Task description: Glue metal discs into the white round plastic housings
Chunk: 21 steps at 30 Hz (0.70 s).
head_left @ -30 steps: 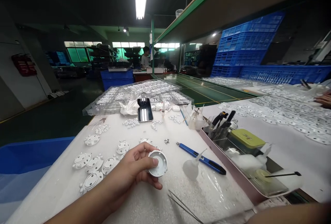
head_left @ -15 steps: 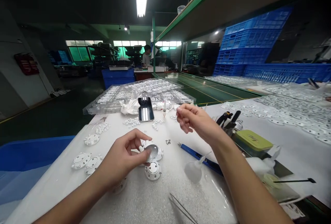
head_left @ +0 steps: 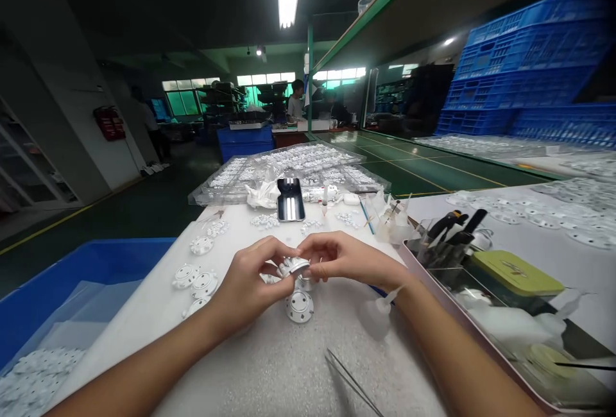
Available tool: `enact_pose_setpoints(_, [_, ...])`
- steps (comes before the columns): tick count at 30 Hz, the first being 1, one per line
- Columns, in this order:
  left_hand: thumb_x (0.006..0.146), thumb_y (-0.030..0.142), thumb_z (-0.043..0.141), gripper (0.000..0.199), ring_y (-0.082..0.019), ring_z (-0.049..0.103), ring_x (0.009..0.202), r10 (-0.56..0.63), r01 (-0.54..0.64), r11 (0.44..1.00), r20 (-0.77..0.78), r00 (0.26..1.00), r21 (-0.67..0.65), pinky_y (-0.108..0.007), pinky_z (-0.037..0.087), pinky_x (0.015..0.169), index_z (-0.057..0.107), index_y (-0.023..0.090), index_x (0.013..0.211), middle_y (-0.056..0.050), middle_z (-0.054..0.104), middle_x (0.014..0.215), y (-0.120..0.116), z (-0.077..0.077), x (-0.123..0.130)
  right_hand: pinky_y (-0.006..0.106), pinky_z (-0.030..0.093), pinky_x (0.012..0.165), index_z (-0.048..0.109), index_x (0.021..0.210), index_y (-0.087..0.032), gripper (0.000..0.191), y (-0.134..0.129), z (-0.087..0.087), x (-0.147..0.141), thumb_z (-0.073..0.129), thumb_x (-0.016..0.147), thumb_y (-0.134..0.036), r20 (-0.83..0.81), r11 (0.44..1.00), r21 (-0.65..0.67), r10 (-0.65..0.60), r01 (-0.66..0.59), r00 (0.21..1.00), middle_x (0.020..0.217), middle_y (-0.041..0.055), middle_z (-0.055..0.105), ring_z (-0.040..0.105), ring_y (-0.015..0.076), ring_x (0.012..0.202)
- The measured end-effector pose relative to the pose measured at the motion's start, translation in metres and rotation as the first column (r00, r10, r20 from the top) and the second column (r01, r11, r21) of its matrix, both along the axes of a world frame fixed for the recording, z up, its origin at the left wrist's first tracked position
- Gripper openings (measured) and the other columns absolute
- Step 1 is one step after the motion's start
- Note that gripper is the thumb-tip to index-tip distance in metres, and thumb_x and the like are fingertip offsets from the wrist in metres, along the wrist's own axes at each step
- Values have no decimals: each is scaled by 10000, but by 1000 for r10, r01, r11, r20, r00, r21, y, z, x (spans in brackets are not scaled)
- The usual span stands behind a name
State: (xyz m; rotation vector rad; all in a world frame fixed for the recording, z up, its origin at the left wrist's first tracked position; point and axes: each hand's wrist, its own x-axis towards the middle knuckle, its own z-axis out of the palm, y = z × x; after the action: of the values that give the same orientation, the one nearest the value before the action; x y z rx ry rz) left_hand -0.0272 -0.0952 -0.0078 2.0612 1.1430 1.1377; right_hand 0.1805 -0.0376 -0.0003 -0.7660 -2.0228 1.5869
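Observation:
My left hand (head_left: pixel 253 279) is closed on a domed white plastic part (head_left: pixel 293 267), tilted with its rim to the right. At that rim, the thumb and fingers of my right hand (head_left: pixel 344 260) also grip the part; any smaller piece between them is hidden. Just below on the table lies a round white part (head_left: pixel 299 306) with dark holes, and another is partly covered behind the hands. More such round white parts (head_left: pixel 204 283) lie left of my left forearm. Metal tweezers (head_left: pixel 353 382) rest near the front, and a soft translucent bottle (head_left: pixel 378 317) lies beside my right forearm.
A phone (head_left: pixel 290 200) and piles of small white pieces (head_left: pixel 264 220) lie behind my hands. Clear trays of white parts (head_left: pixel 308 159) are stacked farther back. To the right is a tool tray (head_left: pixel 481 346) with a yellow-lidded box (head_left: pixel 517 272); a blue bin (head_left: pixel 139 250) stands left.
My right hand has come down and left to meet the part in my left hand. The part has been turned from showing its hollow side. The view has swung left.

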Motion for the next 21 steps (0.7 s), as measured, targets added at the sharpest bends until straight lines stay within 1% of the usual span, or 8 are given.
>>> enact_pose_setpoints(3, [821, 257, 689, 174, -144, 586, 822, 27, -24, 999, 76, 997, -40, -226, 534, 671, 650, 243, 989, -6, 622, 901, -4, 0, 3, 223, 437, 640, 658, 956, -176, 217, -5, 3, -2, 699, 803, -325, -41, 998, 37, -59, 60, 997, 725, -16, 619, 575, 107, 674])
enact_pose_setpoints(7, [785, 404, 740, 517, -148, 606, 858, 30, -14, 990, 119, 992, -138, -256, 570, 724, 532, 283, 1243, -14, 566, 988, -1, 3, 5, 246, 447, 600, 645, 861, -149, 230, -6, 3, -2, 659, 817, -373, -99, 984, 43, -171, 175, 980, 625, -3, 619, 588, 125, 585])
enact_pose_setpoints(8, [799, 434, 720, 570, -153, 618, 876, 33, -15, 987, 115, 993, -159, -268, 579, 733, 479, 293, 1297, -22, 564, 1046, 1, 5, 5, 250, 447, 586, 640, 839, -144, 240, -4, 3, -2, 659, 810, -382, -121, 976, 39, -209, 215, 970, 597, 4, 620, 591, 132, 567])
enact_pose_setpoints(10, [868, 487, 612, 554, -167, 629, 928, 56, -42, 984, 80, 995, -172, -289, 591, 744, 408, 292, 1345, -48, 552, 1168, 5, 7, 6, 253, 450, 564, 626, 798, -143, 266, 1, 0, -2, 666, 786, -405, -191, 948, 24, -306, 316, 933, 556, 16, 621, 594, 142, 540])
enact_pose_setpoints(13, [940, 498, 452, 460, -174, 639, 880, 123, -125, 979, -24, 992, -161, -300, 599, 672, 417, 237, 1317, -88, 562, 1188, 8, 9, 9, 271, 481, 572, 598, 774, -155, 325, 10, -2, 1, 662, 751, -473, -345, 860, -20, -484, 509, 804, 549, 17, 619, 600, 150, 535])
enact_pose_setpoints(16, [946, 447, 435, 371, -160, 633, 734, 153, -181, 972, -184, 971, -149, -297, 575, 589, 496, 213, 1228, -90, 602, 1131, 7, 7, 15, 294, 518, 621, 595, 818, -165, 382, 15, -3, 6, 646, 730, -534, -484, 731, -68, -619, 679, 618, 580, 5, 612, 623, 161, 579])
enact_pose_setpoints(18, [941, 387, 455, 275, -170, 633, 747, 141, -183, 977, -307, 941, -112, -300, 557, 606, 563, 227, 1137, -67, 628, 1094, 8, 5, 19, 300, 529, 654, 610, 864, -165, 405, 15, -2, 8, 645, 725, -544, -540, 655, -81, -663, 752, 519, 653, 15, 638, 641, 165, 619])
enact_pose_setpoints(21, [909, 247, 514, 148, -220, 622, 859, 137, -171, 985, -497, 857, -23, -363, 533, 738, 636, 214, 986, -56, 654, 976, 22, 5, 26, 307, 538, 690, 636, 904, -164, 405, 13, -2, 8, 653, 727, -528, -577, 581, -81, -690, 810, 437, 756, 32, 673, 658, 170, 657])
